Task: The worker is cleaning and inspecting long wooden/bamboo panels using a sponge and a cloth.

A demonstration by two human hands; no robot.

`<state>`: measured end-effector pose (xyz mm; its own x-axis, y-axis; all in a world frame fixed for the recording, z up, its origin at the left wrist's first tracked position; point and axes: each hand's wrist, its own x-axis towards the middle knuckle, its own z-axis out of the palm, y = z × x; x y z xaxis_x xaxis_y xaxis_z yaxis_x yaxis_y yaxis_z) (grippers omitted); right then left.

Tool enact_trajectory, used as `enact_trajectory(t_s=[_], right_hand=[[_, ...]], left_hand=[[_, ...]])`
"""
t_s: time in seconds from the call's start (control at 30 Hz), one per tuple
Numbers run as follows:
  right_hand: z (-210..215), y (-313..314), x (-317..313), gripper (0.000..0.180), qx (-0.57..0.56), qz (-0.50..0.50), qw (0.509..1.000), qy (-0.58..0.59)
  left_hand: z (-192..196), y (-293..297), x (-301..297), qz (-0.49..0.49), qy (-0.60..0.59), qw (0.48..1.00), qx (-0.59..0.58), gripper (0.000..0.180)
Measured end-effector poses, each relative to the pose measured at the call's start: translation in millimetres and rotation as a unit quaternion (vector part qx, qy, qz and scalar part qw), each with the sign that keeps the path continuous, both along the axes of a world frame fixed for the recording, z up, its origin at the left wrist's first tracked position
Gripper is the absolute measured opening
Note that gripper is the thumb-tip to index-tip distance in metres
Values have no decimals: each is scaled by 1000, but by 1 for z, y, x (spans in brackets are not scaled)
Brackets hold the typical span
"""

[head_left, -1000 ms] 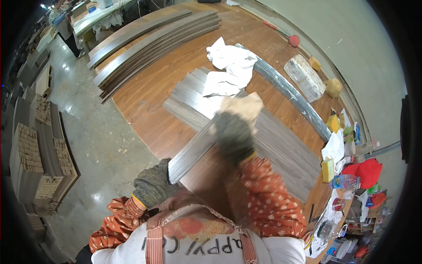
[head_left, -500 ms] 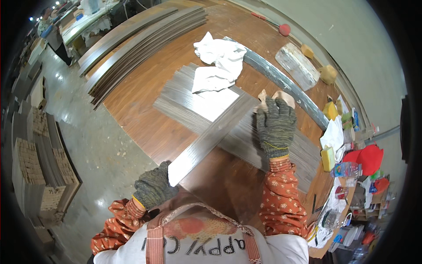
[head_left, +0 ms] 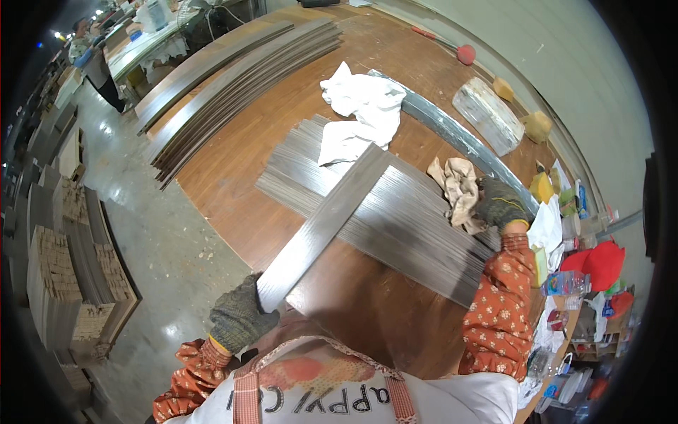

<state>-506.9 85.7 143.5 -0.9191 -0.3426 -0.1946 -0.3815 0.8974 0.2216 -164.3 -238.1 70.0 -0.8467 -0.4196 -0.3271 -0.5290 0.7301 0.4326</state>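
Note:
My left hand (head_left: 244,314), in a dark grey knit glove, grips the near end of a long grey wood-grain plank (head_left: 321,230). The plank lies slantwise across a spread row of similar grey planks (head_left: 417,233) on the brown table. At the right end of that row, my gloved right hand (head_left: 503,201) is up against a crumpled beige cloth (head_left: 459,189). Its fingers point away from me and are partly hidden, so whether they pinch the cloth does not show. A white cloth (head_left: 364,106) lies over the far edge of the spread planks.
Stacked planks (head_left: 247,81) lie at the table's far left. A long grey bar (head_left: 452,124), a wrapped white block (head_left: 487,115) and yellow sponges (head_left: 537,126) line the right side. Bottles (head_left: 565,283) and a red cap (head_left: 599,263) crowd the right edge. Plank piles (head_left: 60,283) stand on the floor; a person (head_left: 95,67) stands far left.
My right hand and the beige cloth have moved right, off the held plank, and more of the cloth now shows. The plank's near end has shifted slightly left and toward me with my left hand.

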Motion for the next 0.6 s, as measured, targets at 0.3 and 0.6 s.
enact_trajectory(t_s=[0.3, 0.6], right_hand=[[-76, -31, -32, 59, -199, -123, 972, 26], [-55, -96, 79, 40, -169, 256, 932, 192]], left_hand=[[19, 5, -5, 50, -62, 996, 29, 70], [8, 23, -30, -55, -33, 997, 34, 73]])
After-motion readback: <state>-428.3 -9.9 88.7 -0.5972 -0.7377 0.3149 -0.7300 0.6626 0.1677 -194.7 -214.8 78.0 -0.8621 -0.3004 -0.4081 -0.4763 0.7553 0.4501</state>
